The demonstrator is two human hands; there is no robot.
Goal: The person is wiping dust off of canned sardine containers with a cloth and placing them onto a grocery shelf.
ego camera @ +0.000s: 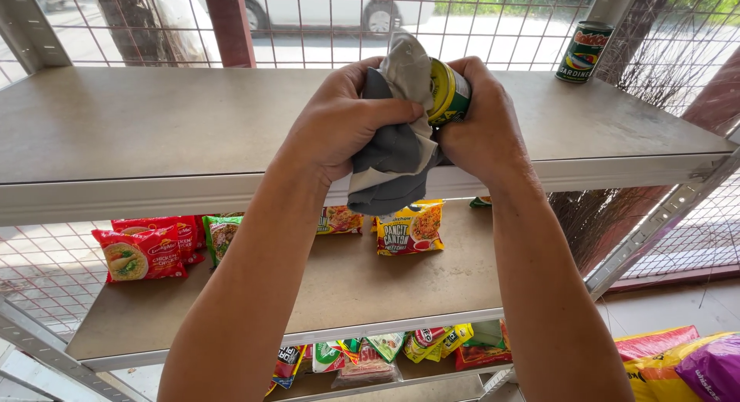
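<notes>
- Shelving's a grey metal rack (154, 124) against a wire-mesh wall, street and a parked car outside, noodle packs (142, 252) scattered on the lower tiers.
- You're mid-wipe, looks like: your right hand (482, 128) is wrapped tight around a green-and-yellow can (447, 94), held just above the top shelf's front edge.
- Your left hand (343, 121) is closed on a grey cloth (393, 151), pressing it against the can's end, with the rest hanging down.
- Second can (583, 51) stands upright at the back right of that shelf, well apart from both hands.
- Next move, I'd guess: turn the can in your right grip so the cloth reaches the covered side, then park it beside the other one.
</notes>
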